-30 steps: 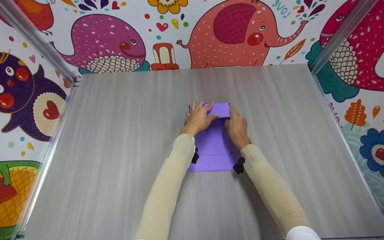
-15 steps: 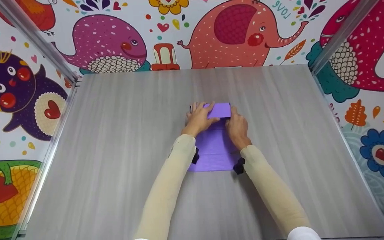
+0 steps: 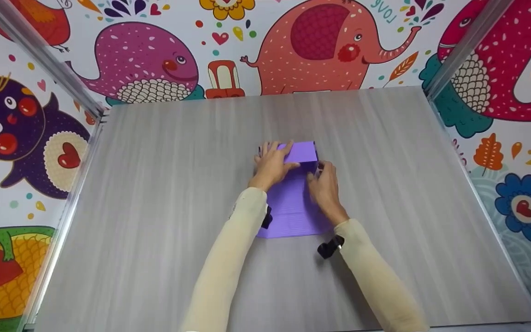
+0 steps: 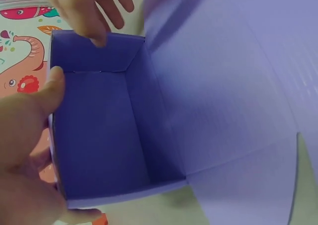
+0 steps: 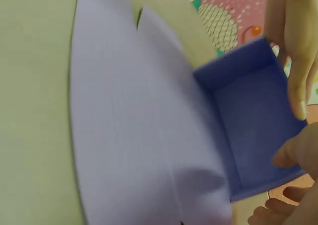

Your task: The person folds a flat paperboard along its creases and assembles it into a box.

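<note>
A purple cardboard box (image 3: pixel 301 152) sits mid-table with its hollow facing my body. Its long lid flap (image 3: pixel 293 207) lies spread toward me on the tabletop. My left hand (image 3: pixel 270 167) grips the box at its left part; in the left wrist view the thumb hooks over the rim of the wall opposite the lid, fingers outside. Beside the right end wall is my right hand (image 3: pixel 325 184), its fingers loose and slightly apart from the box. The right wrist view shows the bare inside of the box (image 5: pixel 253 120), with the right thumb (image 5: pixel 285 155) in front of it.
A grey wood-grain table (image 3: pixel 168 207) surrounds the box. Behind it and at both sides stand printed cartoon wall panels (image 3: pixel 311 50), with metal posts (image 3: pixel 470 46) at the back corners. A black wrist camera (image 3: pixel 330 247) is strapped to the right forearm.
My right hand has come off the box's right side and shifted a little toward my body. The left hand keeps its hold, and the box stays nearly where it was.
</note>
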{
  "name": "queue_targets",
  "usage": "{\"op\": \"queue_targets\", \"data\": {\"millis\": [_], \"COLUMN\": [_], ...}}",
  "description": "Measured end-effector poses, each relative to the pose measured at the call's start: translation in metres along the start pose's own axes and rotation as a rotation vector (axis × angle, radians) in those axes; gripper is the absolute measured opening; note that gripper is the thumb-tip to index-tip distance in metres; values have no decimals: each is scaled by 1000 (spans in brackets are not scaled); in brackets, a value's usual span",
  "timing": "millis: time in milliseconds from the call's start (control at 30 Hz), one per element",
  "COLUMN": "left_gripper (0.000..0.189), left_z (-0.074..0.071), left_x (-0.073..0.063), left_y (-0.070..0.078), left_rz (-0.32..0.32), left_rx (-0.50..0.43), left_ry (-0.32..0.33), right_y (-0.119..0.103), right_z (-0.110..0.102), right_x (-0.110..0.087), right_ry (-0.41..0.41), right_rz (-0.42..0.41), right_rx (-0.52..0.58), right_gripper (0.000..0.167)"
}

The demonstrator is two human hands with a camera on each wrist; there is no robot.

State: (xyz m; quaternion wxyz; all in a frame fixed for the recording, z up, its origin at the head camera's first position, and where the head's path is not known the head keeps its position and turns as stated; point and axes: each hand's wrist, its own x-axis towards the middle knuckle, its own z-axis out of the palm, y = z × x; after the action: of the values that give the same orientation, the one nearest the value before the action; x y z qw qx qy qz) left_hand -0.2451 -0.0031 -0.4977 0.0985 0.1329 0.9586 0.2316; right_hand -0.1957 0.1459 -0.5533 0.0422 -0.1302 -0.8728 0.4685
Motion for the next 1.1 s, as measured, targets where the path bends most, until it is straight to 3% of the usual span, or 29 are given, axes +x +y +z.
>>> {"op": "queue_targets", "data": {"millis": [233, 433, 600, 800, 1100], "left_gripper": [67, 68, 70, 71, 67], "left_z": [4, -2, -8, -11, -7], "left_x": [-4, -9, -10, -11, -15], "left_y": [-2, -4, -6, -3, -5], "left_rz": [-9, -78, -166, -259, -279], "left_rx": [-55, -160, -288, -430, -662], "left_ry": [38, 71, 122, 173, 206], "right_y": [0, -1, -8, -19, -27], "right_z": [7, 16, 25, 32, 39], "right_x": [-25, -43, -60, -77, -87], "right_ry": [66, 79, 9, -112, -258], "right_rz": [33, -5, -16, 48, 166], "right_rx": [181, 289, 321, 378, 528], "right_gripper": [53, 43, 36, 35, 50]}}
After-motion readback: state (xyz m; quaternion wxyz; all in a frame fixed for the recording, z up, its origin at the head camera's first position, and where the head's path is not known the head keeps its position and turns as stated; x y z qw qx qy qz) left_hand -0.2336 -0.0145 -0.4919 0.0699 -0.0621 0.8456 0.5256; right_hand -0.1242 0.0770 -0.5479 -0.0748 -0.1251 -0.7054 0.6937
